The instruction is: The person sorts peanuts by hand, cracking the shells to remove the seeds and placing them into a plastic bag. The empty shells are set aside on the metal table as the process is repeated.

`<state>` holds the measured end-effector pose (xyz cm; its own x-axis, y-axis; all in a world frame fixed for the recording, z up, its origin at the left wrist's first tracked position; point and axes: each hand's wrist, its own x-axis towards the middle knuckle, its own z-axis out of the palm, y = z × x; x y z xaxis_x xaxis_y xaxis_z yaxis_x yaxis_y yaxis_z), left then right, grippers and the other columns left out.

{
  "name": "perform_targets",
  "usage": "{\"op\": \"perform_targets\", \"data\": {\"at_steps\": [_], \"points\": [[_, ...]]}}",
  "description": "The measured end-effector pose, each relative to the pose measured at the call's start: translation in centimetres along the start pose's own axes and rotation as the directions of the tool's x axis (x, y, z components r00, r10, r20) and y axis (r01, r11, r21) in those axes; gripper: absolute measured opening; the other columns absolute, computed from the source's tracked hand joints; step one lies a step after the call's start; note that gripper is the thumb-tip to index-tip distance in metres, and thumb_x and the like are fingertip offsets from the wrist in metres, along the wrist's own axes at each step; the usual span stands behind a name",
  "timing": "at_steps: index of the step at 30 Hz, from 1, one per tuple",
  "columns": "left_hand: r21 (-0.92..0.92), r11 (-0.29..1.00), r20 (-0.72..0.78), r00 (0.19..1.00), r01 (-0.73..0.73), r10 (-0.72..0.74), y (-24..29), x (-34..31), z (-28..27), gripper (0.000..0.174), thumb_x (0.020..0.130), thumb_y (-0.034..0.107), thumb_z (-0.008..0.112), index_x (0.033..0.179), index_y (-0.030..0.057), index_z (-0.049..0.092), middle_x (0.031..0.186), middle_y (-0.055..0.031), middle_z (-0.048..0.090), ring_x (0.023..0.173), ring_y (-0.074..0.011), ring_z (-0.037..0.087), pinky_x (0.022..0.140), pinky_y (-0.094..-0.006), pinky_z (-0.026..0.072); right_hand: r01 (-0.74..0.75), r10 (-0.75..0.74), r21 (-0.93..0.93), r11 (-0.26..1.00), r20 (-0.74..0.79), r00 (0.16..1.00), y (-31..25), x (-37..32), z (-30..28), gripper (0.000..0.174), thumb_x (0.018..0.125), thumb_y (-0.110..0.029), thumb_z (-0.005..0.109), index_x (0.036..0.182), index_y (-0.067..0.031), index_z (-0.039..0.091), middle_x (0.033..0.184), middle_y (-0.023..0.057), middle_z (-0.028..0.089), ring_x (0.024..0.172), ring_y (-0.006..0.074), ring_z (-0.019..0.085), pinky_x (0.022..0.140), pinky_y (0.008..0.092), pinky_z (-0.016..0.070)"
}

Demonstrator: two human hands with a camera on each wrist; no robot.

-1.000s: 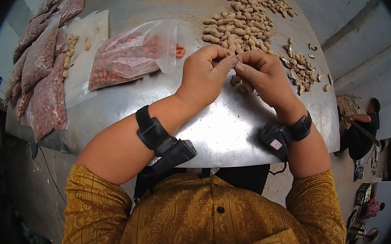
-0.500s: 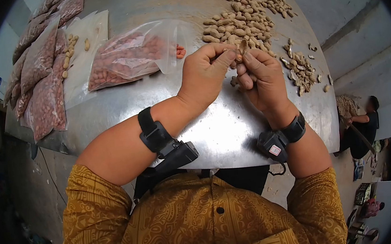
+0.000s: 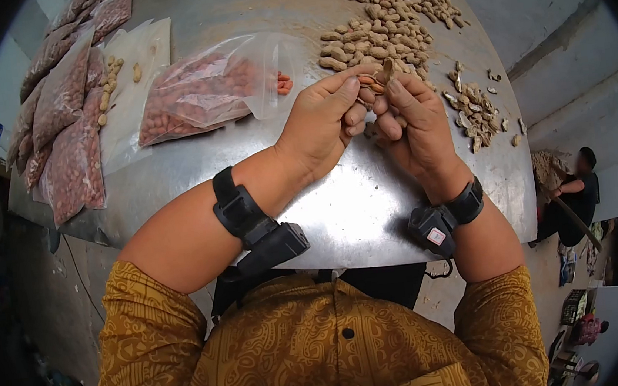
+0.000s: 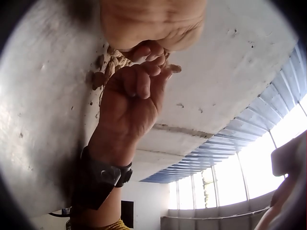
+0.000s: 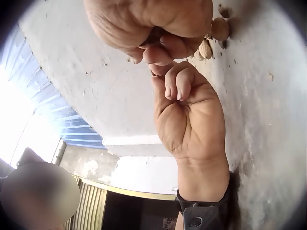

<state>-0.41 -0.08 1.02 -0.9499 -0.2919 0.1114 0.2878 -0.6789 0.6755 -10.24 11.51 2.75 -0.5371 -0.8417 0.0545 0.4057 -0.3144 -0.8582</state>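
A split peanut (image 3: 370, 81) with reddish kernels showing lies between the two hands, above the table. My left hand (image 3: 321, 121) pinches it from the left with thumb and forefinger. From the other side, my right hand (image 3: 422, 126) grips an opened peanut shell (image 3: 387, 71) whose tip stands up past the thumb. In the left wrist view, a bit of shell (image 4: 176, 69) juts beyond the right hand's fingertips. The right wrist view has the left hand (image 5: 194, 115) with curled fingers, close under the right hand (image 5: 148, 24); the peanut is mostly hidden there.
Unshelled peanuts (image 3: 376, 38) are heaped behind the hands, with empty shells (image 3: 476, 113) to the right. A clear bag of red kernels (image 3: 195, 92) lies open toward the hands. Filled bags (image 3: 67, 116) are stacked on the metal table (image 3: 341, 219) at left. Another person (image 3: 577, 197) sits beyond at right.
The hands were close together with their thumbs meeting. The shell has come open between them, red kernels now show, and the left hand has drawn slightly left.
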Motion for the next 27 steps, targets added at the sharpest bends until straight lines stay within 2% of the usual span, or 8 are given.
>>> {"op": "perform_targets", "data": {"at_steps": [7,10,13,16,20,22,25,27], "points": [[-0.072,0.996,0.023,0.998,0.061,-0.059,0.1,0.1,-0.2,0.031,0.095,0.019,0.043,0.120,0.0019,0.049,0.085,-0.0025,0.051,0.061,-0.0061,0.040,0.054,-0.0183,0.0360,0.010,-0.010,-0.037,0.999,-0.006,1.000,-0.1,0.0,0.0,0.017,0.089,-0.017,0.055,0.097,-0.0022,0.056,0.072,0.0028,0.057,0.047,0.0058,0.043,0.043,0.0203,0.0355],[-0.100,0.992,0.008,0.997,0.079,-0.078,0.0,0.2,-0.4,0.030,0.095,0.019,0.042,0.118,0.0020,0.050,0.084,-0.0029,0.051,0.061,-0.0066,0.041,0.054,-0.0189,0.0358,0.036,-0.038,-0.118,0.992,-0.019,0.999,-0.2,-0.2,0.1,0.017,0.088,-0.015,0.056,0.099,-0.0017,0.056,0.071,0.0028,0.057,0.048,0.0055,0.044,0.044,0.0201,0.0360],[-0.140,0.985,0.026,0.995,0.103,-0.100,0.1,0.3,-0.6,0.026,0.094,0.019,0.041,0.109,0.0013,0.053,0.082,-0.0037,0.052,0.062,-0.0076,0.041,0.054,-0.0198,0.0356,0.102,-0.098,-0.281,0.954,0.027,0.995,-0.2,-0.1,-0.2,0.018,0.087,-0.013,0.058,0.101,-0.0013,0.059,0.074,0.0040,0.058,0.050,0.0050,0.046,0.045,0.0205,0.0375],[-0.165,0.979,-0.008,0.992,0.120,-0.123,-0.1,0.4,-0.9,0.023,0.093,0.019,0.040,0.098,0.0020,0.055,0.081,-0.0037,0.054,0.062,-0.0088,0.042,0.054,-0.0204,0.0355,0.193,-0.181,-0.583,0.789,0.080,0.980,-0.5,-0.3,0.0,0.020,0.086,-0.012,0.059,0.103,-0.0027,0.061,0.081,0.0058,0.061,0.054,0.0047,0.050,0.047,0.0195,0.0405],[-0.282,0.946,-0.011,0.986,0.158,-0.168,-0.5,0.6,-1.6,0.021,0.091,0.020,0.042,0.092,0.0031,0.055,0.081,-0.0030,0.056,0.061,-0.0100,0.045,0.054,-0.0212,0.0358,0.374,-0.297,-0.741,0.558,0.242,0.924,-0.4,-0.4,0.1,0.022,0.085,-0.012,0.060,0.105,-0.0052,0.062,0.086,0.0044,0.063,0.058,0.0043,0.053,0.049,0.0171,0.0425],[-0.294,0.942,-0.032,0.983,0.164,-0.181,-0.4,0.6,-1.5,0.020,0.091,0.020,0.043,0.091,0.0035,0.055,0.082,-0.0026,0.056,0.062,-0.0103,0.046,0.054,-0.0215,0.0361,0.387,-0.306,-0.744,0.545,0.253,0.918,-0.3,-0.3,-0.2,0.022,0.085,-0.012,0.060,0.106,-0.0059,0.062,0.087,0.0032,0.064,0.060,0.0040,0.054,0.049,0.0161,0.0427],[-0.310,0.934,0.001,0.983,0.177,-0.186,-0.3,0.6,-1.6,0.021,0.090,0.019,0.043,0.093,0.0027,0.055,0.082,-0.0028,0.056,0.063,-0.0110,0.046,0.054,-0.0222,0.0370,0.275,-0.240,-0.681,0.679,0.149,0.959,-0.6,-0.5,0.4,0.022,0.085,-0.012,0.060,0.106,-0.0054,0.062,0.082,0.0013,0.063,0.059,0.0033,0.052,0.048,0.0161,0.0420],[-0.301,0.938,0.005,0.984,0.171,-0.178,-0.2,0.6,-1.5,0.022,0.090,0.019,0.043,0.094,0.0021,0.055,0.082,-0.0030,0.056,0.063,-0.0114,0.046,0.055,-0.0226,0.0376,0.242,-0.212,-0.659,0.712,0.127,0.969,-0.7,-0.3,0.1,0.022,0.085,-0.013,0.060,0.105,-0.0050,0.062,0.079,0.0007,0.062,0.057,0.0030,0.051,0.048,0.0162,0.0417]]}}
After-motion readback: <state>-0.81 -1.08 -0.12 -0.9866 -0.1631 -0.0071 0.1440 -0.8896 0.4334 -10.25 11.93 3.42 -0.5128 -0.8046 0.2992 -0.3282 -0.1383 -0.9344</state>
